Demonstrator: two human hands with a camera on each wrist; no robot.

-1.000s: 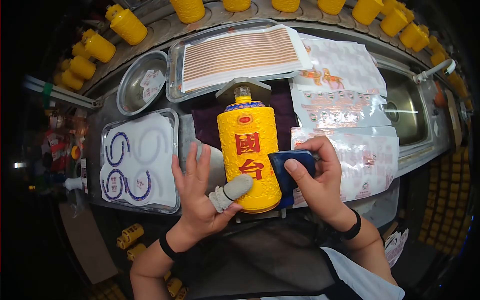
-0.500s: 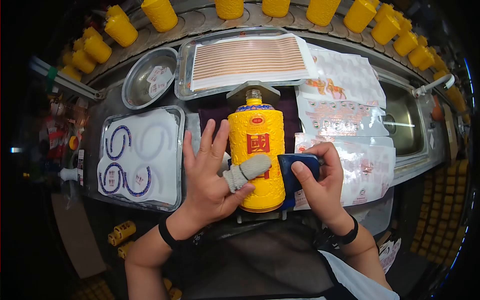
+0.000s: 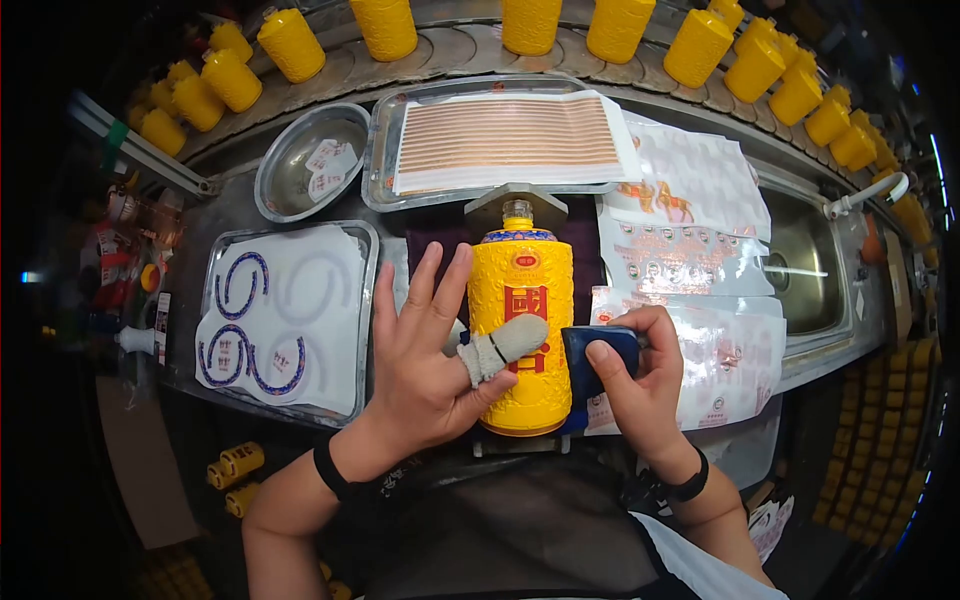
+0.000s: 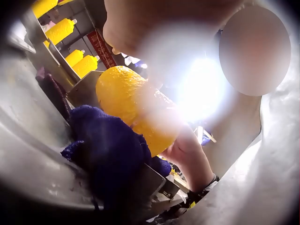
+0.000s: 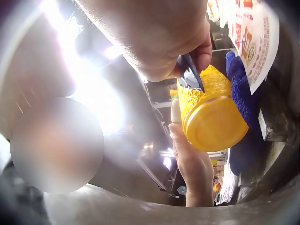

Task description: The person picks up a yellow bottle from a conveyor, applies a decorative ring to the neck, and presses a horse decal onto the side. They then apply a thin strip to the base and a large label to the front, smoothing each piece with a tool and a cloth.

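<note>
A yellow embossed bottle [image 3: 521, 400] with red characters and a clear glass neck lies on its back, neck away from me, propped on a metal stand [image 3: 552, 207]. My left hand [image 3: 415, 370] lies over its left side, bare fingers spread straight. The index finger, in a pale cloth finger cover [image 3: 505, 346], rests across the red characters, with the thumb beside it on the bottle. At the bottle's right edge, my right hand [image 3: 645, 385] pinches a dark blue scraper [image 3: 603, 350] between thumb and fingers. In the right wrist view the scraper [image 5: 190, 72] meets the bottle's side.
Blue cloth [image 5: 239, 93] lies under the bottle. To the left is a tray [image 3: 370, 300] of blue-patterned decals, with a metal bowl [image 3: 275, 185] behind it. Striped sheets [image 3: 510, 145] fill the back tray; decal sheets [image 3: 700, 350] and a sink [image 3: 805, 260] lie right. Yellow bottles [image 3: 532, 25] line a conveyor.
My left hand's covered finger has slid up from the bottle's lower part onto the red characters. The scraper keeps to the right edge. Bottles on the conveyor have moved right; the head view has shifted slightly.
</note>
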